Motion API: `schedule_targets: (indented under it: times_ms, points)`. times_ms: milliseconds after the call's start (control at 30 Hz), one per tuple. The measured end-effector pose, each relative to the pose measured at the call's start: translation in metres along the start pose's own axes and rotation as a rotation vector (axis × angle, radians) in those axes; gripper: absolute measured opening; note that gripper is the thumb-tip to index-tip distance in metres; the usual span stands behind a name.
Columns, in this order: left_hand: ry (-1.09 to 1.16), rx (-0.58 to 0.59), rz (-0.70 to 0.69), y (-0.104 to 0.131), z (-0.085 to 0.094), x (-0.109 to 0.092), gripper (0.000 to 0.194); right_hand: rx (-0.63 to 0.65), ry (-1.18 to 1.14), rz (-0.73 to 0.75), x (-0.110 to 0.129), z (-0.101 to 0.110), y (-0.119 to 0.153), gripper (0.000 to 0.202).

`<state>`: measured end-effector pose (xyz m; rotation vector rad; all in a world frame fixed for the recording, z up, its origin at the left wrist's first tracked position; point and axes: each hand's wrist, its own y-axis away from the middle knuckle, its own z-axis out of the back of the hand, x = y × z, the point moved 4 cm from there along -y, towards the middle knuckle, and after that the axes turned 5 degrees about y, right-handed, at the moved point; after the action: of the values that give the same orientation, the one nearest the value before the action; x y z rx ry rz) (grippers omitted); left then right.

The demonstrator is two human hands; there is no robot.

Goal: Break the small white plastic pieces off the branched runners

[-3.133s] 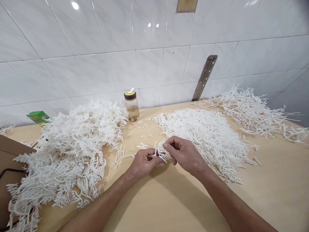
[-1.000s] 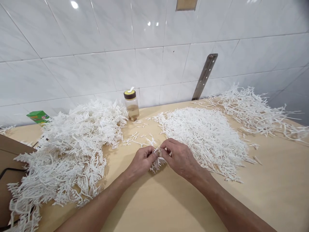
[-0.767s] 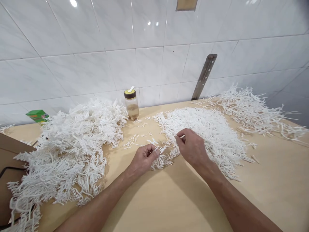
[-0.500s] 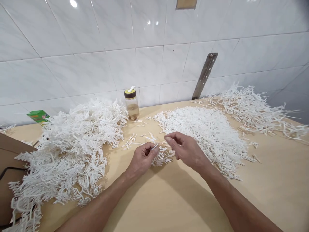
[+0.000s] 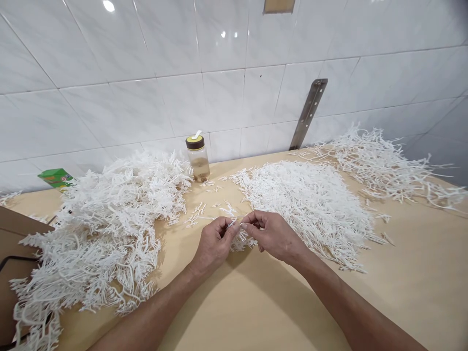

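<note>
My left hand (image 5: pixel 216 240) pinches a thin white branched plastic sprig (image 5: pixel 231 224) between thumb and forefinger, above the middle of the table. Right beside it, my right hand (image 5: pixel 272 235) is closed in a pinch at the sprig's other side, the fingertips of both hands nearly touching. Under and just behind the hands lie more loose white sprigs (image 5: pixel 243 241), partly covered by the fingers. To the right of my right hand spreads a dense heap of short white pieces (image 5: pixel 307 204). A taller, tangled pile of white branched sprigs (image 5: pixel 120 219) stands to the left.
Behind the left pile is a lidded bottle of brownish liquid (image 5: pixel 199 163), with a green box (image 5: pixel 55 177) farther left. Long bare white stems (image 5: pixel 387 165) lie at the back right. A metal bracket (image 5: pixel 308 114) leans at the tiled wall. A cardboard box (image 5: pixel 16 234) sits at the left edge.
My right hand has moved left and slightly down, from apart to meeting the left hand at the sprig. The left hand has stayed nearly in place.
</note>
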<state>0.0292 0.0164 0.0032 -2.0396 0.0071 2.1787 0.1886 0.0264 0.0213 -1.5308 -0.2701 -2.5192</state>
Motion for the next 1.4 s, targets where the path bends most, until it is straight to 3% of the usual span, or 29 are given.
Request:
schedule_targets:
  times_ms: [133,267,433,567,800,1000,1200,1400]
  points:
    - [-0.111,-0.011,0.015,0.001,0.001,0.000,0.034,-0.061,0.152,0.046,0.003,0.001,0.001,0.014]
    - [-0.219,-0.006,0.006,0.001,0.002,-0.003,0.033,-0.129,0.407,0.190,0.007,0.000,0.001,0.013]
    - [-0.164,0.139,0.066,-0.002,-0.003,0.003,0.037,-0.130,0.520,0.280,0.003,-0.007,0.001,0.018]
    - [-0.164,0.167,0.097,-0.004,-0.003,0.007,0.038,-0.133,0.542,0.301,-0.001,-0.009,0.000,0.020]
    - [-0.074,0.088,0.104,-0.005,0.001,0.008,0.041,-0.106,0.393,0.214,0.004,0.000,0.000,0.016]
    - [-0.026,0.152,0.090,-0.003,-0.005,0.006,0.043,-0.128,0.422,0.174,0.002,-0.003,0.000,0.016]
    - [-0.010,0.126,0.070,-0.002,-0.004,0.001,0.039,-0.290,0.572,0.224,-0.001,-0.007,-0.003,0.015]
    - [-0.001,0.082,0.036,0.001,-0.003,0.002,0.032,-0.593,0.492,0.204,-0.008,0.031,-0.008,0.013]
